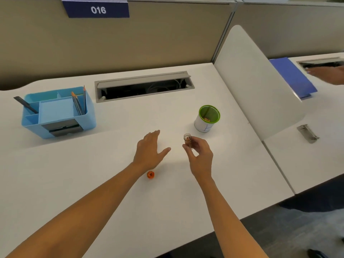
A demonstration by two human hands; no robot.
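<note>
My right hand [200, 155] pinches a small clear vial [187, 140] with something brownish inside, held upright above the white desk [111, 192]. Its mouth looks uncovered. My left hand [149, 149] hovers beside it with straight, spread fingers and holds nothing. A small orange cap [150, 174] lies on the desk just under my left wrist. Behind the vial stands a white cup with a green rim [207, 118], with a few orange bits at its bottom.
A blue desk organiser [57, 112] with pencils stands at the left. An open cable tray [143, 86] runs along the back. A white divider [256, 86] bounds the right side; beyond it lie a blue folder [292, 77], a metal clip [308, 134] and another person's hand [329, 74].
</note>
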